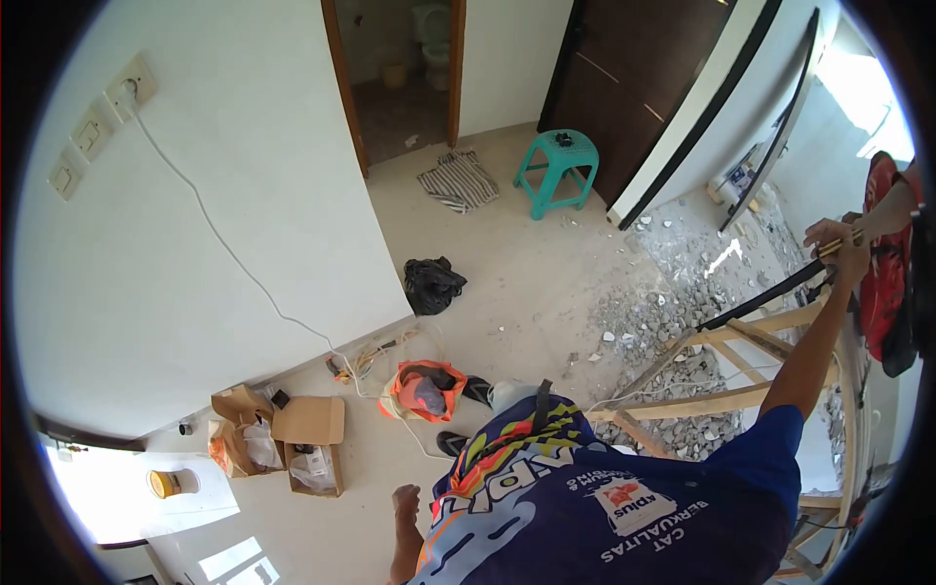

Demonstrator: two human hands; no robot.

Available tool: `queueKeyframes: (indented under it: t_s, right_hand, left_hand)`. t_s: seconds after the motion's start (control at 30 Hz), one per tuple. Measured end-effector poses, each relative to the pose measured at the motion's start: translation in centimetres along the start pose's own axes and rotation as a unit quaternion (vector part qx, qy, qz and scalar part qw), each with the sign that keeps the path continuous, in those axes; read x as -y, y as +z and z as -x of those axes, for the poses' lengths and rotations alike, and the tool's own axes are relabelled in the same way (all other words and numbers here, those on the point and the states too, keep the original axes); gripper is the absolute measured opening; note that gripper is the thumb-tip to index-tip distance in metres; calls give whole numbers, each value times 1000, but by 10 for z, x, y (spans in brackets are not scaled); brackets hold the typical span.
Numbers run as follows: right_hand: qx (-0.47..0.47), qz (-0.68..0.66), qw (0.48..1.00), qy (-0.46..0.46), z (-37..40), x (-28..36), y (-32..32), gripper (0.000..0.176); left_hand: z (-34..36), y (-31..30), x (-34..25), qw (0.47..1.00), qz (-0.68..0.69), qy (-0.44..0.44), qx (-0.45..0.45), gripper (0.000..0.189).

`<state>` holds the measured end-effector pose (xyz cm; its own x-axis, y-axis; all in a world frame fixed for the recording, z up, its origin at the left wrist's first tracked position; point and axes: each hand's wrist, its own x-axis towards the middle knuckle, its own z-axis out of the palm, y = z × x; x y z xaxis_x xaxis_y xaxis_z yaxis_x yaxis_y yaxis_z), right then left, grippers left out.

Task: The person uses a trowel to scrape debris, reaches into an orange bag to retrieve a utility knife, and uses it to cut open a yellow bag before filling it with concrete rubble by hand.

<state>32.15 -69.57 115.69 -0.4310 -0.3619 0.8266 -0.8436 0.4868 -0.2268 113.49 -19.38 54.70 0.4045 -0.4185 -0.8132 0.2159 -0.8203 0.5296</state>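
Observation:
My right hand [852, 258] reaches out to the far right, its fingers closed round thin gold-coloured rods [840, 244]. Another person's hand [827, 232] meets it there, at the same rods; that forearm comes in beside a red garment [882, 273]. Just below these hands is the upper end of a long black bar [770, 295], which slants down over the rubble. Low at my left side hangs my left hand [407, 501], fingers curled in, with nothing showing in it.
A wooden frame [717, 400] stands over broken rubble [668, 317] on my right. Near my feet are an orange bag [448, 378], cardboard boxes [320, 421] and a white cable [234, 252]. Farther off are a black plastic bag [432, 285], striped cloth [460, 182] and green stool [558, 168].

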Motion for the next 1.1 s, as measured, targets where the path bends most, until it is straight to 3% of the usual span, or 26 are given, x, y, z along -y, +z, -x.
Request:
queueKeyframes:
  t_s: [0.13, 0.23, 0.33, 0.43, 0.5, 0.57, 0.6, 0.63, 0.67, 0.73, 0.8, 0.87, 0.9, 0.93, 1.0, 1.03, 1.1]
  right_hand:
    - [51, 36, 998, 22, -29, -16, 33, 51]
    - [15, 47, 999, 20, -27, 2, 39, 52]
    - [-20, 51, 998, 24, -11, 43, 28, 53]
    - [3, -44, 997, 71, -3, 68, 26, 40]
    - [86, -194, 969, 129, 2, 71, 31, 41]
    - [-18, -133, 987, 87, 10, 99, 24, 41]
    - [-161, 6, 987, 12, 29, 135, 2, 41]
    - [-298, 143, 942, -62, 46, 166, -12, 41]
    - [-324, 78, 938, -94, 56, 183, -12, 39]
    - [-375, -60, 913, -152, 75, 221, -1, 35]
    - [-290, -309, 895, -138, 135, 291, 30, 34]
    - [-60, -498, 843, -194, 209, 358, 58, 27]
    - [99, -568, 795, -187, 251, 381, 85, 26]
    - [272, -572, 752, -181, 298, 396, 119, 24]
    - [471, -519, 657, -278, 417, 394, 199, 25]
    - [549, -431, 630, -341, 480, 385, 222, 26]
    - [695, -290, 484, -446, 564, 363, 201, 35]
  left_hand:
    - [24, 20, 35, 996, -27, -84, -15, 15]
    - [21, 34, 78, 988, -20, -150, -25, 15]
    - [26, 43, 71, 991, -3, -133, -26, 15]
    - [27, 53, 46, 996, 40, -76, -33, 15]
    - [20, 60, 22, 996, 75, -17, -39, 15]
    - [14, 71, -17, 995, 80, 33, -41, 15]
    - [15, 74, -37, 998, 40, 24, -41, 15]
    - [16, 78, -58, 999, 0, 16, -41, 15]
    - [20, 84, -77, 992, 78, -50, -80, 16]
    - [24, 97, -109, 990, 70, -7, -121, 20]
    - [25, 105, -115, 988, 24, 35, -151, 30]
    - [17, 110, -109, 981, -51, 75, -172, 41]
    - [30, 115, -118, 984, -31, 38, -170, 48]
    - [44, 125, -120, 981, 1, 34, -191, 48]
    - [76, 144, -115, 967, 65, 23, -243, 47]
    - [96, 155, -111, 960, 58, 18, -275, 47]
    - [121, 181, -75, 943, 133, -14, -306, 47]
